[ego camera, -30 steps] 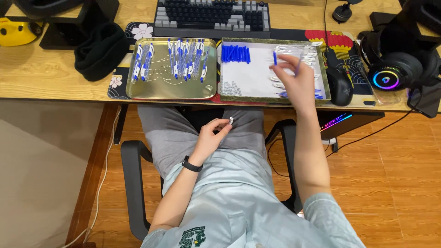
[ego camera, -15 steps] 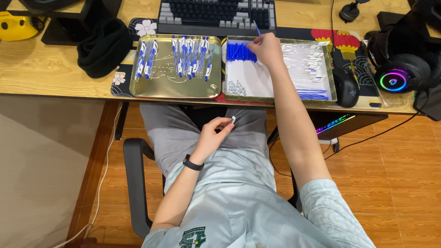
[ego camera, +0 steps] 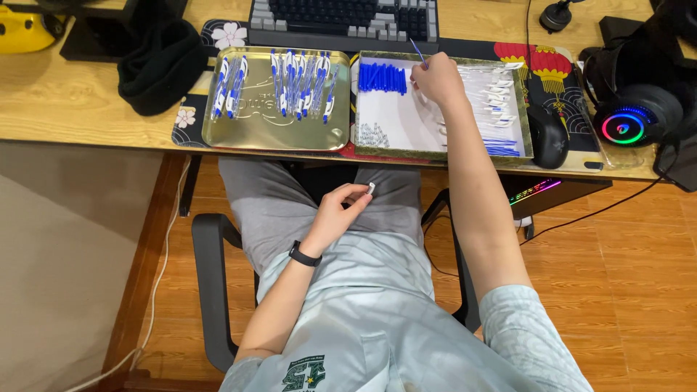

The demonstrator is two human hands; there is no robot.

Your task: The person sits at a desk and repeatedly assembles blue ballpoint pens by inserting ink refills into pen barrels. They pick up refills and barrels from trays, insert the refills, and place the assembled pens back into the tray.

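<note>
My right hand (ego camera: 435,78) reaches over the right tray (ego camera: 392,149), which has a white floor. It holds a thin blue pen refill (ego camera: 417,52) that points up and away. Just left of that hand lies a row of blue pen parts (ego camera: 382,78). Clear pen parts (ego camera: 496,94) lie on its right. My left hand (ego camera: 340,215) rests over my lap and pinches a small white pen part (ego camera: 371,188). The gold tray (ego camera: 254,134) on the left holds several assembled blue and white pens (ego camera: 298,81).
A keyboard (ego camera: 345,18) lies behind the trays. A black cloth (ego camera: 160,65) sits at the left, a black mouse (ego camera: 548,134) and a lit headset (ego camera: 632,116) at the right. The desk edge runs above my knees, and chair arms flank me.
My right hand moved left across the right tray toward the blue parts, and it now holds the blue refill upright. The left hand stayed over my lap.
</note>
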